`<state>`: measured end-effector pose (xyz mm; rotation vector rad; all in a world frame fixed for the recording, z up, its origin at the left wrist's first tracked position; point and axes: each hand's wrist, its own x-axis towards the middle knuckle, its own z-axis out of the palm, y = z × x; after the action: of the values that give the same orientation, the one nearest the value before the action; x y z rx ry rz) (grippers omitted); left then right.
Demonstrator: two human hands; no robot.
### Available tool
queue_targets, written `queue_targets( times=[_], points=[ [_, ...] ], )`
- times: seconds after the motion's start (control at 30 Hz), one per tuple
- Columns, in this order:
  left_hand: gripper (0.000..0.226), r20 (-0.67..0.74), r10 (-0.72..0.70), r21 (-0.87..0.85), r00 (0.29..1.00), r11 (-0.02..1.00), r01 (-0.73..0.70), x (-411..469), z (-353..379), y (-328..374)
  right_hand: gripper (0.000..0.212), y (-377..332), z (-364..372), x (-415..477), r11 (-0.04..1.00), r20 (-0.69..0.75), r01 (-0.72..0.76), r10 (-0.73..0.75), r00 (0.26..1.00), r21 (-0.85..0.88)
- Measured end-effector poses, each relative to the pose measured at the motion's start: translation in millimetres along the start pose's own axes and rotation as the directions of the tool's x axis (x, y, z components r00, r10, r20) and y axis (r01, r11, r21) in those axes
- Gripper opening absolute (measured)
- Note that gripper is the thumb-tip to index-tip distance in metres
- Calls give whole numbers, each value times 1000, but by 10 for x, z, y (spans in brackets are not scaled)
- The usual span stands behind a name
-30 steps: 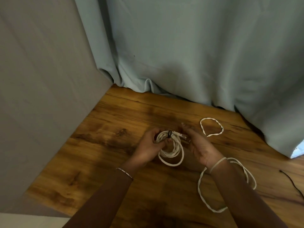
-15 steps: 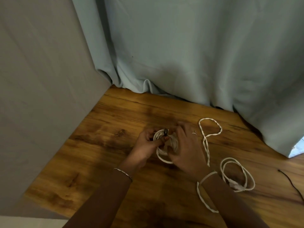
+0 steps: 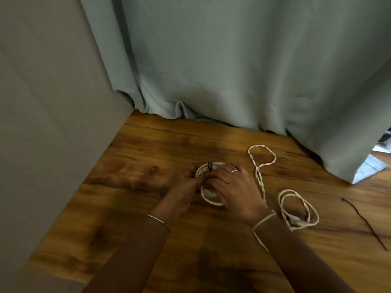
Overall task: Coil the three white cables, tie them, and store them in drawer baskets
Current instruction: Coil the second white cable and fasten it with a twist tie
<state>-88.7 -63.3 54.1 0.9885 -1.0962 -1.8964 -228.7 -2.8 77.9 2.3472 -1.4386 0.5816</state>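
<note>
Your left hand (image 3: 184, 187) pinches the coiled cable (image 3: 209, 198) at its left rim, right hand (image 3: 234, 193) curled over the right, flat on the table (image 3: 137, 187), dark tie (image 3: 209, 166) at its far edge just ahead of both.

text: none readable | labels: none | brands: none | numbers: none | signs: none

The left hand (image 3: 186, 187) and right hand (image 3: 234, 191) cover most of the coil (image 3: 207, 198), hiding their own fingertips. The twisted cable (image 3: 260, 182) passes under the right wrist. Both forearms run off the bottom edge.
</note>
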Motion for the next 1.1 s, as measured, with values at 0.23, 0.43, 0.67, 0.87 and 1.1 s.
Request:
queue_targets(
  times=[0.23,0.43,0.67,0.87,1.1],
  points=[
    [32,106,-58,-21,993,998,60,-83,-73,-63,10,-187,19,-154,868,-108,-451,479,871,208],
    [36,195,-91,-10,977,995,95,-136,-65,-139,6,-286,-19,-250,715,-109,-573,658,745,402],
    [24,232,-35,62,972,998,21,-207,-33,-223,16,-312,-37,-295,717,-182,-565,670,720,408],
    [22,208,-35,114,978,993,11,-297,-98,-260,8,-318,61,-329,689,-155,-606,701,696,397],
    [22,174,-42,86,984,996,27,-286,-26,-317,20,-303,38,-379,678,-55,-648,704,708,348]
  ],
)
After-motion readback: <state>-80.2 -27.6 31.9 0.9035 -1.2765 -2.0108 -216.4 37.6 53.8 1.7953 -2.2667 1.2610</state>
